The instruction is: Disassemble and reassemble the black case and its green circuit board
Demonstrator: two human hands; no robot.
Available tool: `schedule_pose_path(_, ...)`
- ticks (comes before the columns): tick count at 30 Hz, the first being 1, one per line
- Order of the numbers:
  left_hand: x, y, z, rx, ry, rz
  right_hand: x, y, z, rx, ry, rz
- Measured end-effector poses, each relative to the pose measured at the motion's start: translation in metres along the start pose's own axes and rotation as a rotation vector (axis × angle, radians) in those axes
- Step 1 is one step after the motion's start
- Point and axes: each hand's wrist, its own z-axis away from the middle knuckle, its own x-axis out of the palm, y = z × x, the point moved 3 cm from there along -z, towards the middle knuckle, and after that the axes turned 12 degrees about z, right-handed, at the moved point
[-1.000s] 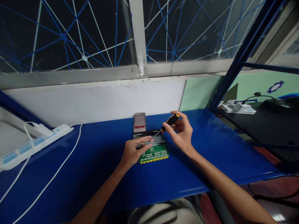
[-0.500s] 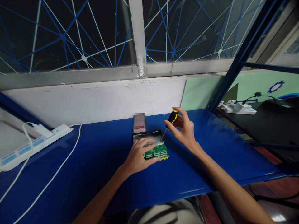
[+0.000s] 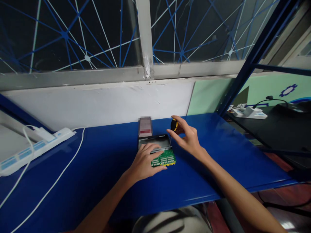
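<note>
A green circuit board (image 3: 168, 156) with rows of pale connectors and a yellow strip along its near edge lies on the blue table. My left hand (image 3: 143, 161) grips its left part, thumb along the near edge and fingers across the far side. Behind the board sits a shallow dark case (image 3: 159, 141), partly covered by those fingers. In my right hand (image 3: 189, 136) is a screwdriver (image 3: 174, 124) with a black and yellow handle, held between thumb and fingers. Its thin shaft points down, the tip at the board's far right edge; whether it sits in a screw I cannot tell.
A pixelated card-like item (image 3: 145, 127) is just behind the case, near the wall. On the left lie a white power strip (image 3: 36, 152) and a white cable (image 3: 70, 158). A blue metal post (image 3: 243, 77) rises at the table's back right corner.
My right hand has shifted slightly left and down, and the screwdriver now stands more upright with its tip at the board's far right edge. The left hand stays on the board.
</note>
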Motion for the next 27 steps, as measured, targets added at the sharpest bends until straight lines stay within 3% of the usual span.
schedule_pose_path(27, 0.0004, -0.0013, 0.0007, 0.018, 0.002, -0.004, 0.0058, -0.0027, 0.0059, -0.128, -0.075, 0.03)
